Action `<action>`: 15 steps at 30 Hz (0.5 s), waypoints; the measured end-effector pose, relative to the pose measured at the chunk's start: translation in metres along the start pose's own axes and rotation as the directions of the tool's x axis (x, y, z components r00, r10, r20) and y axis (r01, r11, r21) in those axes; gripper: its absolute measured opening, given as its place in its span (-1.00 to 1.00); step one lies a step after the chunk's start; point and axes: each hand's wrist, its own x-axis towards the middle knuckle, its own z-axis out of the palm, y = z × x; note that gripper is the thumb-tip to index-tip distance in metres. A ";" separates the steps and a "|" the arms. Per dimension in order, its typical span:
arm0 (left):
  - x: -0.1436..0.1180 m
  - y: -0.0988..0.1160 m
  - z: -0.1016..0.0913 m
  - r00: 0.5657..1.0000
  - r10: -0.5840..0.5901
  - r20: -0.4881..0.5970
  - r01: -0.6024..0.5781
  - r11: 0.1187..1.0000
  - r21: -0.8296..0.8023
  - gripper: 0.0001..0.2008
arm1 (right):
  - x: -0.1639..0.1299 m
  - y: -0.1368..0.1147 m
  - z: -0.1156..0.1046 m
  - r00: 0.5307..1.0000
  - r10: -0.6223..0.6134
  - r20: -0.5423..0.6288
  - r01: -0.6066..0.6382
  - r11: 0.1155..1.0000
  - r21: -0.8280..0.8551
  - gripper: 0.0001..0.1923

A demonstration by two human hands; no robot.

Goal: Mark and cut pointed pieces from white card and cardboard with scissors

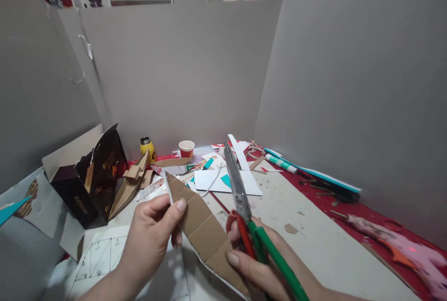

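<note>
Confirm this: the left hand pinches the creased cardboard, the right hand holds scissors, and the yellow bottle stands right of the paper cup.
Not quite: in the head view the yellow bottle stands left of the paper cup. The rest holds: the left hand pinches the creased cardboard, the right hand holds scissors.

A: Cam setup?
B: Single head cam, above the near side of the counter point(310, 226), facing forward and down across it.
A: Range?
B: Left hand point(153, 226), right hand point(254, 270) close, over counter; grey wall point(174, 72) beyond counter, farther off.
</note>
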 end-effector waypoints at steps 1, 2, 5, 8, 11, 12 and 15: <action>-0.001 0.002 0.001 1.000 0.006 -0.002 -0.006 1.000 0.014 -0.63 | -0.001 0.002 0.000 1.000 -0.001 0.012 0.001 1.000 0.004 -0.67; -0.002 0.004 0.002 1.000 0.011 -0.004 -0.011 1.000 0.025 -0.61 | -0.002 0.003 0.000 1.000 -0.004 0.020 0.004 1.000 0.003 -0.67; -0.003 0.006 0.003 1.000 0.020 -0.006 -0.020 0.999 0.046 -0.60 | -0.003 0.007 0.000 1.000 -0.013 0.022 0.014 1.000 -0.023 -0.66; -0.004 0.005 0.003 1.000 0.027 0.006 -0.028 0.998 0.059 -0.63 | -0.002 0.008 0.000 1.000 -0.006 0.003 0.006 0.999 -0.032 -0.63; -0.004 0.004 0.003 0.999 0.031 0.009 -0.031 0.996 0.086 -0.62 | -0.001 0.007 0.001 1.000 -0.012 0.008 0.012 1.000 0.006 -0.60; -0.005 0.004 0.003 1.000 0.027 0.007 -0.028 0.995 0.095 -0.62 | -0.001 0.007 0.001 1.000 -0.012 0.006 0.012 1.000 0.014 -0.60; -0.005 0.003 0.003 0.999 0.030 0.013 -0.031 0.993 0.115 -0.62 | -0.001 0.009 0.003 1.000 -0.010 0.019 0.009 0.999 0.049 -0.62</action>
